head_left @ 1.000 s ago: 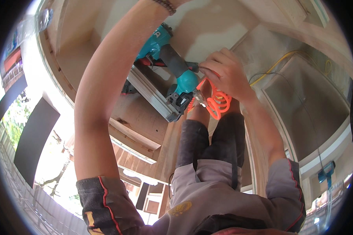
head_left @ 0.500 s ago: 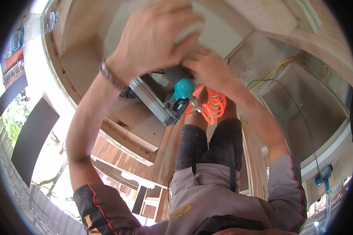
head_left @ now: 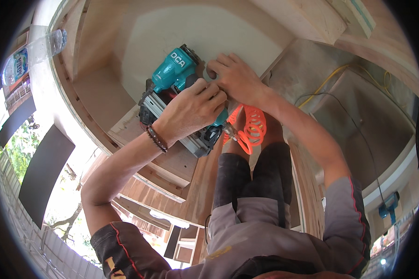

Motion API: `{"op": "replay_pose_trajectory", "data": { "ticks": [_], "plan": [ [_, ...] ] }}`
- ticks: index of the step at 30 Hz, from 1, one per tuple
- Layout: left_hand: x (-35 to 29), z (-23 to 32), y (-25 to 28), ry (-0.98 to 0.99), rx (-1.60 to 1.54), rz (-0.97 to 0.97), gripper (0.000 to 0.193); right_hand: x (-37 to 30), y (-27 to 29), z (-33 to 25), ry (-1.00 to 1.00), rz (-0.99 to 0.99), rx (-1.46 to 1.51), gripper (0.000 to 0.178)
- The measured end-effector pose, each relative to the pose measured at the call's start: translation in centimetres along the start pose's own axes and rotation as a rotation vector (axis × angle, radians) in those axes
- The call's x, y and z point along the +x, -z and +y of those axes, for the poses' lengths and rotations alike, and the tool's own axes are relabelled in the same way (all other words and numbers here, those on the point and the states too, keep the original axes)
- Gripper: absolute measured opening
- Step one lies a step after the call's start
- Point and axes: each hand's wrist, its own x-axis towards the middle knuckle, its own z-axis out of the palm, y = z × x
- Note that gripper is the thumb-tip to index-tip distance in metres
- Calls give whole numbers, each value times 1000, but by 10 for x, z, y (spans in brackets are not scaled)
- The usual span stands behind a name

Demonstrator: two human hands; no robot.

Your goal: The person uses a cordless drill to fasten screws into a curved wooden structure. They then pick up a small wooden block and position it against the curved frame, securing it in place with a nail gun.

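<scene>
Bottle (head_left: 19,65), clear plastic, upper left, its outline partly lost in glare. Nail gun (head_left: 174,69), teal, upper frame left of centre, slanted; what bears its weight cannot be made out. Left hand (head_left: 188,109), fingers curled, lying across the nail gun and covering most of its handle; presumably set there to steady it, though a firm grip cannot be confirmed. Right hand (head_left: 237,79), fingers bent, meeting the left at upper centre; anything pinched between them is hidden. Orange hose (head_left: 253,125), coiled, just right of centre, by the nail gun's lower end; coils likely allow slack. Yellow cord (head_left: 328,79), upper right, running out of sight behind the right arm (head_left: 302,121). Blue object (head_left: 390,207), lower right, kind unclear.
</scene>
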Motion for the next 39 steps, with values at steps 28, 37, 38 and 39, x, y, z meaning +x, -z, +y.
{"op": "replay_pose_trajectory", "data": {
  "ticks": [28,37,38,39],
  "plan": [
    [-20,-6,19,84,63,84,17,-7,-25,-20,28,25,-172,15],
    [-22,-4,15,97,45,30,28,-21,0,-11,-218,336,-190,8],
    [-22,-4,13,94,53,26,28,-26,9,-7,-247,361,-205,9],
    [-23,-5,12,92,60,22,29,-31,15,-5,-277,387,-220,11]
  ]
}}
